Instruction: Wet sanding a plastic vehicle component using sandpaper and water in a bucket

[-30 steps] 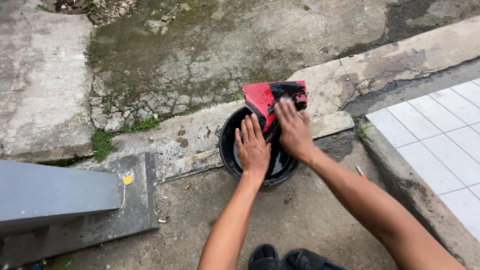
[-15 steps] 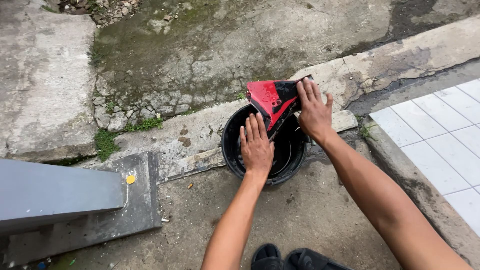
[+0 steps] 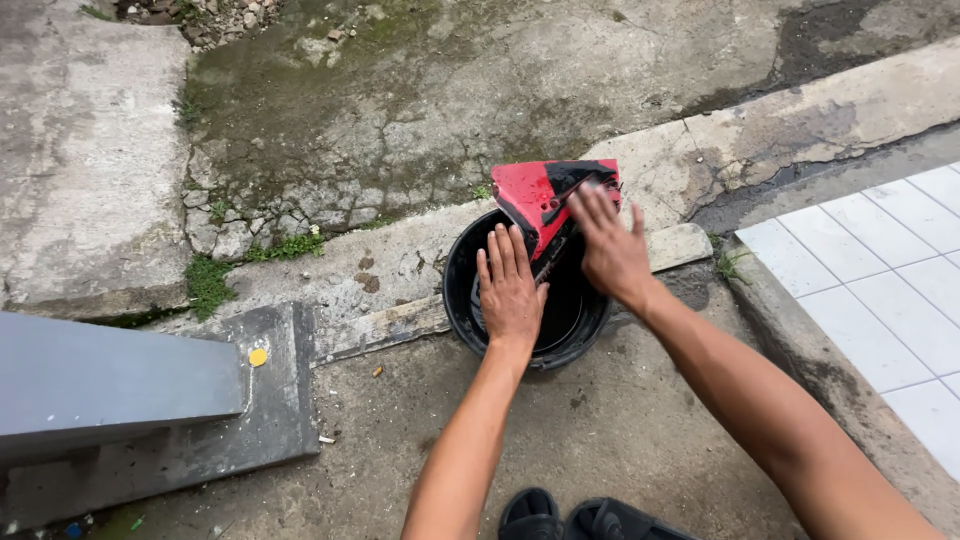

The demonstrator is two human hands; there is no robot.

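Note:
A black round bucket [image 3: 460, 300] stands on the concrete ground in front of me. A red and black plastic panel [image 3: 535, 195] leans out of it, its upper end resting over the far rim. My left hand [image 3: 510, 290] lies flat, fingers together, on the lower part of the panel over the bucket. On the panel's upper black part my right hand [image 3: 610, 250] presses with spread fingers. Neither hand wraps around the panel.
A grey metal post [image 3: 100, 385] on a flat base plate [image 3: 270, 400] lies to the left. A raised concrete kerb [image 3: 760, 140] runs behind the bucket. White floor tiles [image 3: 880, 290] are at the right. My black sandals [image 3: 580, 520] show at the bottom edge.
My right hand has slid along the panel's upper end, up toward its far edge and then a little back toward me. The left hand has stayed on the lower part.

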